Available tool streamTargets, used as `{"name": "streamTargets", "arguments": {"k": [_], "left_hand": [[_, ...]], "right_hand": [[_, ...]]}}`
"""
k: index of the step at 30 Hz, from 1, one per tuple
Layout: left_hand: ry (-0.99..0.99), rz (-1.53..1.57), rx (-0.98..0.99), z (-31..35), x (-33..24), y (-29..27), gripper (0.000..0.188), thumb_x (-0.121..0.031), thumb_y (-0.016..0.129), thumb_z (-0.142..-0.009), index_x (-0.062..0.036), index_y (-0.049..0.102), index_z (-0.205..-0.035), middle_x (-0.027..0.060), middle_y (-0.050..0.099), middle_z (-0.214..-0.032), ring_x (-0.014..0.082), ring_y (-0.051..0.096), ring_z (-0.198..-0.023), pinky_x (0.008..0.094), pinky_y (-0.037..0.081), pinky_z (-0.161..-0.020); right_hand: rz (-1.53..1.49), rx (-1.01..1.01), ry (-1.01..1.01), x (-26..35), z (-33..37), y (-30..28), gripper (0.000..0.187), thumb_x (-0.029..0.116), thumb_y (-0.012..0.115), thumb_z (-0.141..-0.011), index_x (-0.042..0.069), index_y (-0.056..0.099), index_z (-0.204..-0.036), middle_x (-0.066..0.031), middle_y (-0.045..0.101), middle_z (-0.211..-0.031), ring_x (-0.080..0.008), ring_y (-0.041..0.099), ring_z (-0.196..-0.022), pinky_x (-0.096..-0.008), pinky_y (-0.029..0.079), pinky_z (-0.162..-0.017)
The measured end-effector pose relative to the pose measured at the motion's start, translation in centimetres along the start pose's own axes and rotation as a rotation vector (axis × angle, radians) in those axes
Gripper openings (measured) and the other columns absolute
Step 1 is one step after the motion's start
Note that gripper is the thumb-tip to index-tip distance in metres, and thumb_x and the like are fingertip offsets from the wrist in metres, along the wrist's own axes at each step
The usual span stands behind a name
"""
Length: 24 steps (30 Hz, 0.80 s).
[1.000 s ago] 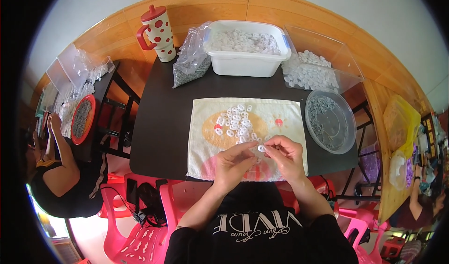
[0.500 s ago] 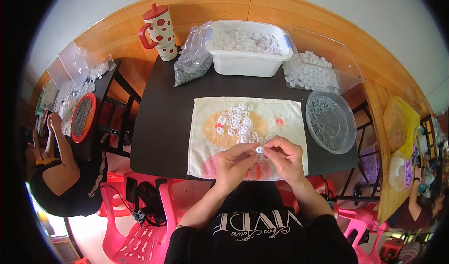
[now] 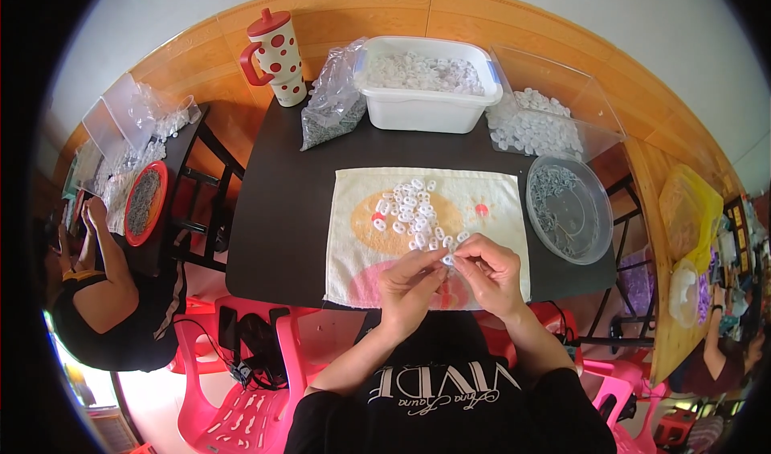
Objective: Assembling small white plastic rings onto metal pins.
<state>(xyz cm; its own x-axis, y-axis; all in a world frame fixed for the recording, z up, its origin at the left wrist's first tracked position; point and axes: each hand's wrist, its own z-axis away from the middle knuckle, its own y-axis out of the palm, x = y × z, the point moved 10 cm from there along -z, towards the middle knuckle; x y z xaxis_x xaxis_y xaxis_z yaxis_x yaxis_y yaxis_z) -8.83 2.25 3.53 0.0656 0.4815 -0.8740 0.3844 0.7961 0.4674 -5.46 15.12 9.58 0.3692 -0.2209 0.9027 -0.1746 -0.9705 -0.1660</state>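
Note:
My left hand (image 3: 411, 285) and my right hand (image 3: 487, 271) meet over the near edge of a cream towel (image 3: 490, 201) with an orange and pink print. Together their fingertips pinch one small white plastic piece (image 3: 447, 259). Just beyond the hands a heap of several white plastic pieces (image 3: 409, 210) lies on the towel. The towel is spread on a black table (image 3: 281, 213).
At the table's back stand a white tub of pieces (image 3: 426, 84), a clear bag (image 3: 333, 100), a spotted red-lidded cup (image 3: 277, 56) and a clear box (image 3: 538, 120). A round clear lid (image 3: 569, 207) lies to the right. Another person (image 3: 96, 285) works at a table on the left. Pink chairs (image 3: 233, 374) stand below.

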Motion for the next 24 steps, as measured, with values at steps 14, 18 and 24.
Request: {"name": "streamTargets", "arguments": {"k": [14,18,24], "left_hand": [[-0.012,-0.048,0.031,-0.3,-0.5,0.3,0.031,0.014,0.061,-0.085,0.0009,0.069,-0.112,0.0063,0.063,-0.09,0.0108,0.063,-0.076,0.0217,0.053,-0.065],[-0.031,-0.06,0.078,-0.3,-0.6,0.5,0.035,0.016,0.062,-0.083,0.0005,0.068,-0.114,0.0049,0.062,-0.093,0.0099,0.062,-0.079,0.0217,0.053,-0.069],[-0.051,-0.04,0.111,-0.3,-0.7,0.9,0.038,0.015,0.064,-0.082,-0.0001,0.067,-0.116,0.0035,0.063,-0.092,0.0082,0.061,-0.079,0.0212,0.052,-0.068]], "right_hand": [[0.037,0.029,-0.051,0.5,0.1,0.0,0.008,-0.013,0.06,-0.084,-0.007,0.062,-0.088,-0.009,0.06,-0.084,-0.0092,0.052,-0.072,-0.0205,0.039,-0.062],[-0.032,0.014,0.031,-0.6,0.4,-0.1,0.008,-0.013,0.059,-0.085,-0.007,0.061,-0.09,-0.0085,0.06,-0.085,-0.0088,0.052,-0.074,-0.0205,0.04,-0.065],[-0.008,-0.075,-0.013,-0.1,0.3,-0.6,0.007,-0.009,0.063,-0.082,-0.003,0.061,-0.085,-0.0078,0.061,-0.075,-0.0126,0.057,-0.061,-0.0241,0.042,-0.058]]}}
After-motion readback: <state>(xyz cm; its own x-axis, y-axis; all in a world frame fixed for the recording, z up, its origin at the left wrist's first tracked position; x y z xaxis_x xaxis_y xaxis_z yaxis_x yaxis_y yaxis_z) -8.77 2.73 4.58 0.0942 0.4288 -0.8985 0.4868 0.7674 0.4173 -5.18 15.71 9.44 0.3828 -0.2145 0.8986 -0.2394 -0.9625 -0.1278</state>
